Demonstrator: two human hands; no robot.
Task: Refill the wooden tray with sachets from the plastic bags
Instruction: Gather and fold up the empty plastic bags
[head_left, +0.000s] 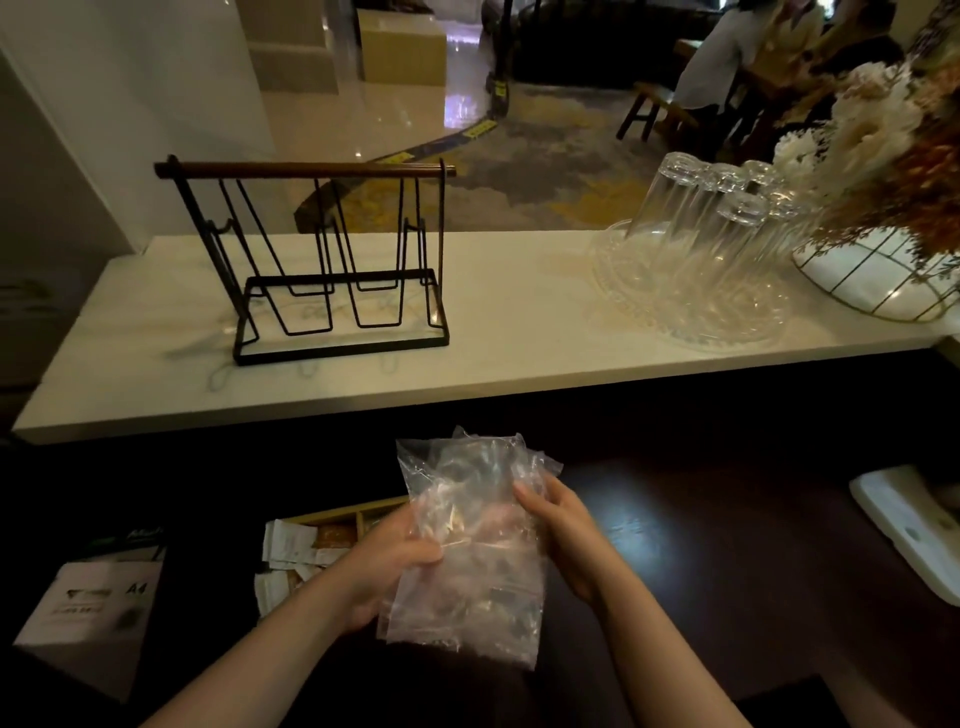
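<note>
A clear plastic bag (470, 525) is held upright over the dark lower counter, crumpled at its top. My left hand (387, 564) grips its left edge with fingers curled round the plastic. My right hand (563, 538) holds its right side, fingers wrapped behind the bag. What is inside the bag is too blurred to tell. Behind my left hand lies the wooden tray (353, 514), partly hidden, with white and brown sachets (291, 545) in its compartments.
On the raised white marble counter (519, 332) stand a black wire rack with a wooden handle (322, 260), upturned glasses on a glass plate (706, 249) and a flower basket (883, 208). A white A4 paper pack (93, 603) lies at left, a white object (909, 525) at right.
</note>
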